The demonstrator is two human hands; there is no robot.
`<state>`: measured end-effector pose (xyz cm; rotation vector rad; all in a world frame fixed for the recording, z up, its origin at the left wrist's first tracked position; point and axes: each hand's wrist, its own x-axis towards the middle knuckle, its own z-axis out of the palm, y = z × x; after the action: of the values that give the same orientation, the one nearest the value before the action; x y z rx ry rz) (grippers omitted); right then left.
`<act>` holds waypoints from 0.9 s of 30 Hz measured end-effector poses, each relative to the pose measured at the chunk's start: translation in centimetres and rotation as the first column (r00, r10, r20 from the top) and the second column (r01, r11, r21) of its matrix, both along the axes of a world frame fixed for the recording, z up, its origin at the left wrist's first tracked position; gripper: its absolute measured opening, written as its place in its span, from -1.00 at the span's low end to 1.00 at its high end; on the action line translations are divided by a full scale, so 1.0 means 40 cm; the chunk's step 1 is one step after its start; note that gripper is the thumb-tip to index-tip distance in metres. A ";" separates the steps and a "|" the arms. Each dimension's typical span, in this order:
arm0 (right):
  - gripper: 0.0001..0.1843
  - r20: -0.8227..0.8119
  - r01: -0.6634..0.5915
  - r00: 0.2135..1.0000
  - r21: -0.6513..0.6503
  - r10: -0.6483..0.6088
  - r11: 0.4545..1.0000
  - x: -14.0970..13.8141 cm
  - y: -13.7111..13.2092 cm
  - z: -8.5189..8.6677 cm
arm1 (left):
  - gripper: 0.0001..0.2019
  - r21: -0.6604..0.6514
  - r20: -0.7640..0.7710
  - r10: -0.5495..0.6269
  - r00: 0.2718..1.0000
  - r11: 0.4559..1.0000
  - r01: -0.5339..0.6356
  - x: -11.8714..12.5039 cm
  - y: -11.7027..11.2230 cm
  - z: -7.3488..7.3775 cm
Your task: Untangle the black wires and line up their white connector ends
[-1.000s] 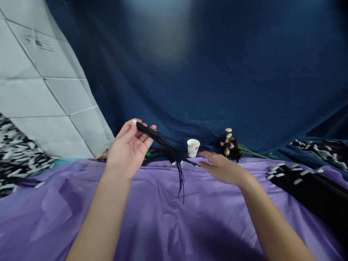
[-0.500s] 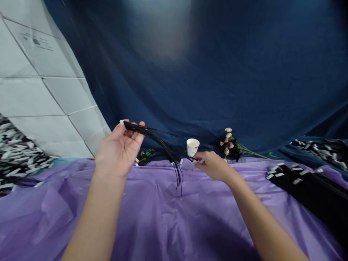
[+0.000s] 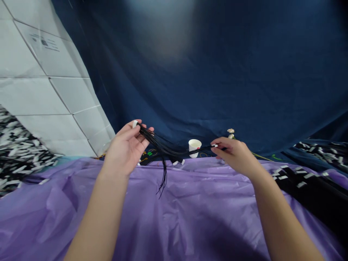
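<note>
Above the purple sheet [image 3: 174, 232]: black strands [image 3: 163, 148], sagging
Left hand [image 3: 122, 150]: pinching their white-tagged end
Right hand [image 3: 235, 154]: pinching a white-tipped end opposite

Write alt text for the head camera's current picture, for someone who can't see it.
A person's left hand holds a bundle of thin black strands near its white end, while the right hand pinches some strands near a small white tag, above a purple sheet. Behind the strands stands a white paper cup.
</note>
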<state>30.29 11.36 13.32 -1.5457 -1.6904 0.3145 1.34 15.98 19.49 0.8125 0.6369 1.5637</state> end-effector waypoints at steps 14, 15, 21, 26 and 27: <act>-0.51 -0.720 -0.040 0.688 0.086 0.090 0.995 -0.096 0.003 0.018 | -0.83 -0.015 0.094 0.061 0.994 0.998 -0.059 0.041 0.004 -0.012; -0.53 -0.747 -0.015 0.657 0.114 0.096 0.993 -0.101 0.002 0.020 | -0.81 -0.031 0.077 0.072 0.994 0.997 -0.069 0.044 0.004 -0.013; -0.57 -0.823 0.095 0.547 0.243 0.153 0.965 -0.110 -0.005 0.029 | -0.79 -0.001 -0.063 0.077 0.995 0.997 -0.077 0.062 -0.004 -0.025; -0.64 -0.881 0.126 0.434 0.264 0.186 0.956 -0.095 -0.014 0.042 | -0.76 0.061 -0.167 -0.017 0.986 0.998 0.028 0.058 -0.007 -0.038; -0.67 -0.884 0.126 0.430 0.260 0.184 0.957 -0.092 -0.015 0.044 | -0.75 0.063 -0.186 -0.027 0.982 0.997 0.040 0.056 -0.006 -0.039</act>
<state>26.62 10.75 15.10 -0.8065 -0.8018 0.7354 3.59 15.73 17.92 1.0225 0.7048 1.4957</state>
